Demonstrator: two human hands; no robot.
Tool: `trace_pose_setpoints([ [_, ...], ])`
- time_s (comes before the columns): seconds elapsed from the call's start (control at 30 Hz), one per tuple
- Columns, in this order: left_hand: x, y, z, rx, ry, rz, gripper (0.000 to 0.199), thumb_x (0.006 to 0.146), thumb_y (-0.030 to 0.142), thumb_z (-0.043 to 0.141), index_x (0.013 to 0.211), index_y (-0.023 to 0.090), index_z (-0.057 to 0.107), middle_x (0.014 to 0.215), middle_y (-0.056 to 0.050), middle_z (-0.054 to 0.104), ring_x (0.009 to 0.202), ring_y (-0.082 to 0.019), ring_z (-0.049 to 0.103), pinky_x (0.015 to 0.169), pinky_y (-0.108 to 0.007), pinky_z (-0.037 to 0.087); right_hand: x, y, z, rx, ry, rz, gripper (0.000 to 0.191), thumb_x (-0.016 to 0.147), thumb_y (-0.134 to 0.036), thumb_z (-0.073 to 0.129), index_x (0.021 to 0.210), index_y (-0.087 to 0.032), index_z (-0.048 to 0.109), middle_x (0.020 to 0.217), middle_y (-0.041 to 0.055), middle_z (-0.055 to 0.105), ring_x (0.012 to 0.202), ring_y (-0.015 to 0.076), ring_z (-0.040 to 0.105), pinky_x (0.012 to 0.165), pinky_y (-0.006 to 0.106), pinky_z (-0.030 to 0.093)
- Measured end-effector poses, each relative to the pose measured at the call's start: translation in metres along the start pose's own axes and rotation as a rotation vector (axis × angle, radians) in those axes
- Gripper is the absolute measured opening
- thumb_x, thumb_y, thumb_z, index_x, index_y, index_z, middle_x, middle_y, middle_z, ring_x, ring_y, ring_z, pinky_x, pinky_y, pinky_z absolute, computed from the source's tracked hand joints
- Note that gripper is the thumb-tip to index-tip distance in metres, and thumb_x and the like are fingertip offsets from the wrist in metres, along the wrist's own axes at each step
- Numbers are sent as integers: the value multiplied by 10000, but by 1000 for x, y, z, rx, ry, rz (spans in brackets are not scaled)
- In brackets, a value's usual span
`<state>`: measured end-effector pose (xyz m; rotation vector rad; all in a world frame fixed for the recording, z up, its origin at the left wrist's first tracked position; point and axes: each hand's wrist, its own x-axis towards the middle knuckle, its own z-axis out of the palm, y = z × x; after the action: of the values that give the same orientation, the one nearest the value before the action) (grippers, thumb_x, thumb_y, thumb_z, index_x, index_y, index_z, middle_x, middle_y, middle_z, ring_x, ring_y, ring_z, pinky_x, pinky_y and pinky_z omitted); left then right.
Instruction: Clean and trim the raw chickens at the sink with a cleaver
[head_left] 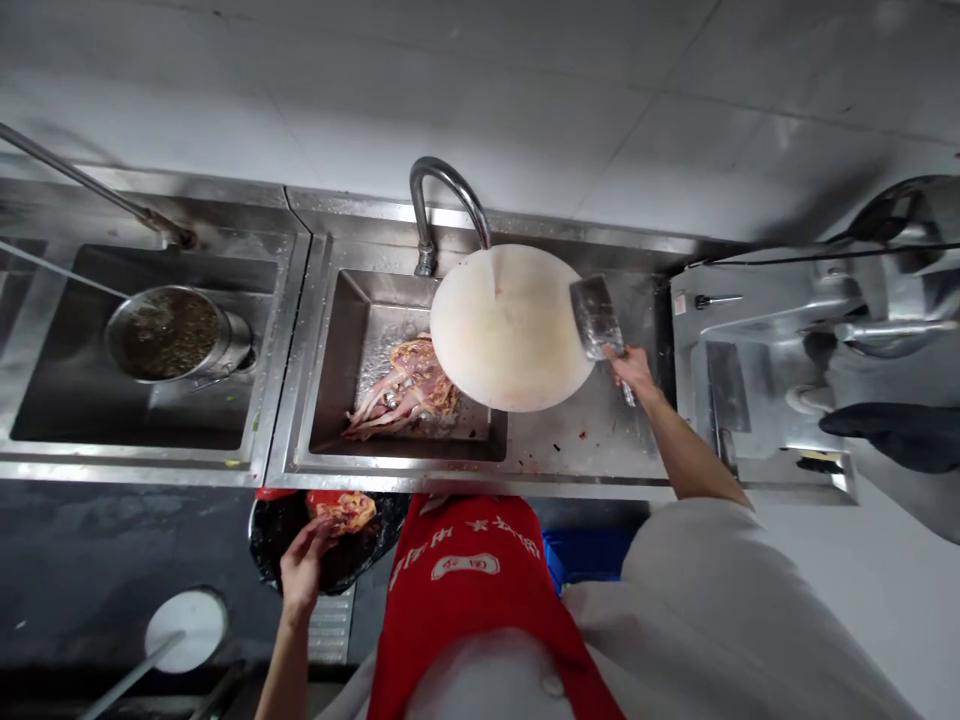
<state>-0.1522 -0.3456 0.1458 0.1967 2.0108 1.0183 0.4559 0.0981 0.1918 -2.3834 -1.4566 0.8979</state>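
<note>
My right hand (631,370) is closed around the handle of a cleaver (596,312). Its broad blade rests at the right edge of a round white cutting board (517,350), which lies partly over the sink. Below the counter's front edge, my left hand (302,562) grips a piece of raw poultry (352,512) above a bin lined with a black bag (271,545). In the sink (330,400) lies more raw poultry (409,388), with long pale parts reaching left. Water runs from the curved faucet (454,178) onto the board.
A metal pot (234,338) of dark liquid stands in the left sink (67,400). Small scraps dot the steel counter (570,465). At right is a metal machine (817,350). A blue container (592,555) sits under the counter, and a white round lid (199,625) is lower left.
</note>
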Motion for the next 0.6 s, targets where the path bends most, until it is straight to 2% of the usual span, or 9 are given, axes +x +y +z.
trace_pose_setpoints([
  [0.07, -2, -3, 1, -1, 7, -3, 662, 644, 607, 866, 1111, 150, 758, 1142, -133, 782, 1040, -322, 753, 812, -382, 646, -31, 16, 13, -30, -46, -6, 409, 975, -504, 634, 946, -103, 710, 426, -10, 525, 414, 178, 535, 485, 268, 428],
  [0.13, 1, 0, 6, 4, -1, 25, 662, 657, 611, 855, 1117, 145, 753, 1140, -136, 781, 1029, -322, 753, 831, -399, 645, -78, 11, 45, -109, -97, -93, 429, 980, -539, 603, 932, -128, 714, 549, 42, 648, 535, 210, 638, 528, 268, 459],
  [0.2, 8, 9, 14, 16, -19, 63, 650, 664, 606, 848, 1107, 140, 752, 1131, -135, 782, 1009, -320, 754, 861, -423, 641, -131, -14, 89, -226, -156, -237, 411, 1000, -526, 567, 952, -151, 728, 777, 106, 765, 761, 254, 730, 651, 282, 513],
  [0.27, 16, 22, 22, 30, -49, 93, 626, 674, 588, 847, 1102, 140, 755, 1130, -129, 781, 1011, -315, 751, 894, -432, 630, -175, -51, 133, -324, -281, -393, 401, 1032, -525, 512, 979, -194, 733, 926, 124, 797, 899, 270, 739, 769, 311, 531],
  [0.37, 24, 40, 26, 51, -84, 127, 588, 704, 546, 846, 1139, 161, 761, 1122, -106, 781, 1016, -299, 743, 923, -431, 615, -203, -96, 170, -290, -369, -485, 381, 989, -601, 585, 907, -257, 728, 961, 66, 807, 948, 242, 730, 833, 290, 513],
  [0.4, 25, 43, 24, 54, -84, 140, 574, 714, 534, 844, 1150, 169, 762, 1113, -98, 781, 1006, -291, 742, 925, -431, 614, -201, -102, 170, -275, -366, -482, 392, 985, -605, 592, 890, -249, 724, 953, 67, 805, 945, 241, 729, 832, 285, 508],
  [0.47, 24, 47, 18, 53, -60, 160, 554, 720, 519, 840, 1152, 181, 766, 1080, -83, 782, 969, -281, 742, 917, -440, 616, -181, -94, 152, -266, -319, -445, 424, 1016, -575, 544, 902, -204, 715, 936, 106, 793, 924, 253, 726, 817, 297, 507],
  [0.53, 22, 45, 10, 46, -30, 161, 545, 707, 513, 844, 1132, 182, 768, 1052, -78, 781, 942, -281, 743, 907, -453, 621, -150, -63, 118, -246, -226, -361, 449, 1049, -536, 474, 961, -157, 699, 898, 138, 773, 873, 264, 723, 787, 319, 516],
  [0.6, 20, 40, 5, 33, -12, 150, 541, 692, 508, 846, 1116, 182, 768, 1035, -76, 779, 925, -283, 743, 899, -462, 624, -122, -21, 81, -101, -69, -163, 423, 1032, -534, 499, 1004, -152, 680, 760, 91, 731, 706, 229, 698, 676, 298, 517],
])
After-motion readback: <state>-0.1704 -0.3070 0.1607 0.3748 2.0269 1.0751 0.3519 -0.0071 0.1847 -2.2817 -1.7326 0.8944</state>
